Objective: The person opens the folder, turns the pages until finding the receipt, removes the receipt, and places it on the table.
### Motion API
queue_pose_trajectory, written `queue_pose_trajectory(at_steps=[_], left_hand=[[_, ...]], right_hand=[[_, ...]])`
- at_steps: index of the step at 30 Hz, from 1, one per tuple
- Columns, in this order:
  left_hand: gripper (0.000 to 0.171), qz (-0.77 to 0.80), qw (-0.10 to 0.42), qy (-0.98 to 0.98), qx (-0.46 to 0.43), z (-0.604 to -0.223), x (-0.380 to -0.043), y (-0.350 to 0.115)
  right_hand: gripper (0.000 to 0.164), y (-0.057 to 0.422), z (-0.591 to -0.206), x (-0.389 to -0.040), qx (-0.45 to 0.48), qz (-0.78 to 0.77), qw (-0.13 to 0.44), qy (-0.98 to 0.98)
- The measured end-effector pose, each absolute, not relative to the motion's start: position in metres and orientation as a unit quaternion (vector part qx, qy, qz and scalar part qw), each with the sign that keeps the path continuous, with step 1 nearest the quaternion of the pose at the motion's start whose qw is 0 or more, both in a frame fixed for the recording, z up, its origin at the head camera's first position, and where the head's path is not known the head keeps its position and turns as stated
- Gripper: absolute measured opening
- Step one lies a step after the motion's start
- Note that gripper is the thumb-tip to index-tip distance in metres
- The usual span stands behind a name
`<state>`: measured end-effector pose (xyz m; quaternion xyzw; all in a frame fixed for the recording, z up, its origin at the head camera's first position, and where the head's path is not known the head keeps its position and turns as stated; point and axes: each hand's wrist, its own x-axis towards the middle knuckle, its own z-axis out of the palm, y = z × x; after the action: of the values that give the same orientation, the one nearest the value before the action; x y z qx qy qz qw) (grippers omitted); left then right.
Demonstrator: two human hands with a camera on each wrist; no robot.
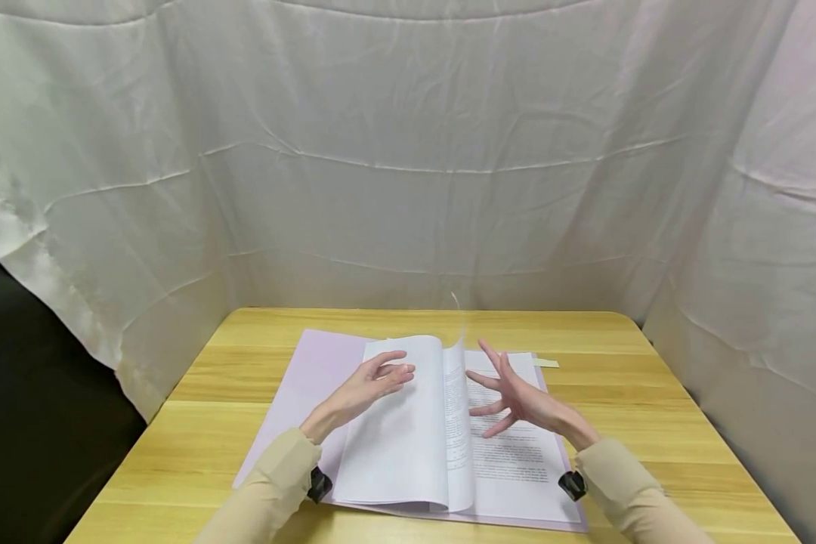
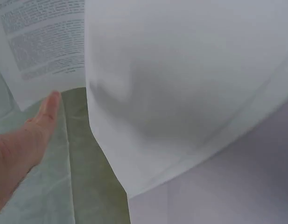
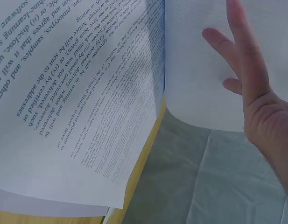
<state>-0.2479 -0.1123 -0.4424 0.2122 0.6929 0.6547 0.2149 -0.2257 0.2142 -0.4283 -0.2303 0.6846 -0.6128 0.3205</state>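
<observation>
A pale lilac folder (image 1: 319, 370) lies spread on the table with printed sheets inside. On its left side are turned sheets (image 1: 397, 446) with a blank face up; on its right lies a page of printed text (image 1: 510, 457). Between the two sides a loose sheet (image 1: 458, 431) stands curved, its upper corner raised. Over the left sheets hovers my left hand (image 1: 363, 389), fingers loosely bent and holding nothing. My right hand (image 1: 523, 397) is spread wide above the right page, fingertips close to the curved sheet. Whether they touch it, I cannot tell.
A cream-coloured tab (image 1: 547, 363) sticks out past the folder's upper right edge. The wooden table (image 1: 653, 423) has a grey-white cloth (image 1: 408, 211) hanging behind it and at both sides. Something black (image 1: 41, 408) fills the lower left. Each wrist wears a dark device.
</observation>
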Motion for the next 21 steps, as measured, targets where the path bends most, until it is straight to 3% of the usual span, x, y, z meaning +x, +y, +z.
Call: queue_pose_trajectory(at_steps=[9, 21], left_hand=[[0.063, 0.706, 0.242, 0.64, 0.183, -0.4392, -0.2519, -0.1062], [0.06, 0.71, 0.232, 0.653, 0.125, -0.438, -0.2498, -0.1076]], right_hand=[[0.061, 0.2072, -0.4268, -0.2248, -0.231, -0.596, 0.311, 0.704], [0.061, 0.2094, -0.4282, -0.2241, -0.238, -0.597, 0.301, 0.704]])
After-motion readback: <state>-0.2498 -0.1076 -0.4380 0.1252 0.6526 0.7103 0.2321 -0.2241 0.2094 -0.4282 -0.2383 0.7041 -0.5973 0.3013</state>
